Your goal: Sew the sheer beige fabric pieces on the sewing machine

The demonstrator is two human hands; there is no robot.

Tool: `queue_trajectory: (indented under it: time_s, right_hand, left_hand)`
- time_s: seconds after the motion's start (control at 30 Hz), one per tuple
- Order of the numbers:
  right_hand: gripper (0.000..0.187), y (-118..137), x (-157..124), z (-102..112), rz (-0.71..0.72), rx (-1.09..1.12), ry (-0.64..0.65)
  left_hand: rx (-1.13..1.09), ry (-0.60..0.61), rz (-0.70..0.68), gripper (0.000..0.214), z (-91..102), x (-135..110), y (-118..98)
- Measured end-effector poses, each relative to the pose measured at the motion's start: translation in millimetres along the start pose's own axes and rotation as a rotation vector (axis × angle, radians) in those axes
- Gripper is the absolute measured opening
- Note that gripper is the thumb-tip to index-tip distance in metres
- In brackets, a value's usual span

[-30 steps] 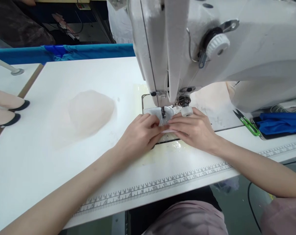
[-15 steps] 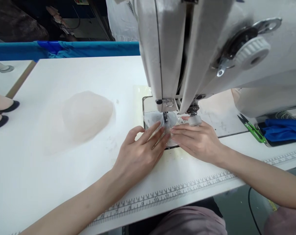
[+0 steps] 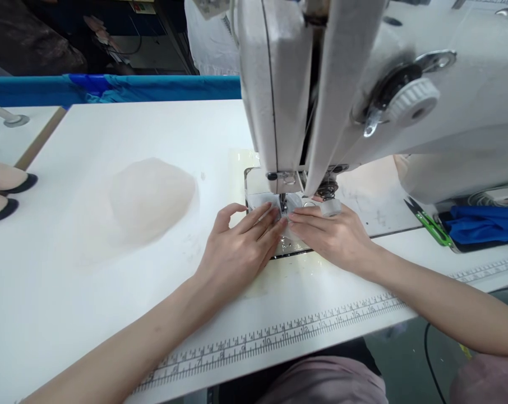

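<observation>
A small piece of sheer white fabric [image 3: 262,200] lies under the presser foot [image 3: 283,203] of a white sewing machine [image 3: 275,90]. Just left of the foot, my left hand [image 3: 240,241] is flat with its fingers stretched over the fabric, the thumb held apart. From the other side, my right hand [image 3: 332,233] rests its flat, extended fingertips close to the foot, touching the fabric. The fingertips of both hands nearly meet in front of the foot. My fingers cover much of the fabric, and part of my right hand is behind the machine's white knob.
A sheer beige fabric piece [image 3: 153,202] lies on the white table. Green thread snips [image 3: 433,224] and a blue cloth [image 3: 485,224] are at the right. A printed ruler [image 3: 275,342] runs along the front edge. Beige rounded things with black edges [image 3: 5,191] show at the left.
Both hands have shifted slightly, with the fingertips closer to the presser foot. The fabric in front of the foot seems to have moved a little away from me. The camera view has moved slightly.
</observation>
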State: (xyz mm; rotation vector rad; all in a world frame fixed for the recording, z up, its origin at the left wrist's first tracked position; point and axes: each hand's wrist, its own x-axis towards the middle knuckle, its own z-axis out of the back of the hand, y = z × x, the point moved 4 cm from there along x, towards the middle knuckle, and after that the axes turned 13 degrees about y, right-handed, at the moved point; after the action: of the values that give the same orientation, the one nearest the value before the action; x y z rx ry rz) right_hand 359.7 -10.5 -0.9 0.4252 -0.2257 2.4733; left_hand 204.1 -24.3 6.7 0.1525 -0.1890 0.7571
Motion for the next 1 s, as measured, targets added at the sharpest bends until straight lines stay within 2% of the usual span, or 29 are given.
queue_trajectory:
  time_s: [0.2, 0.43, 1.0]
  right_hand:
    - [0.022, 2, -1, 2, -0.005, -0.001, 0.038]
    - [0.018, 2, -2, 0, 0.000, -0.036, -0.016]
    - [0.021, -2, 2, -6, -0.055, -0.062, 0.071]
  left_hand:
    - [0.051, -0.038, -0.026, 0.025, 1.3, -2, -4]
    - [0.112, -0.124, -0.019, 0.019, -1.7, -1, -1]
    - [0.061, -0.103, 0.018, 0.020, -7.7, 5, 8]
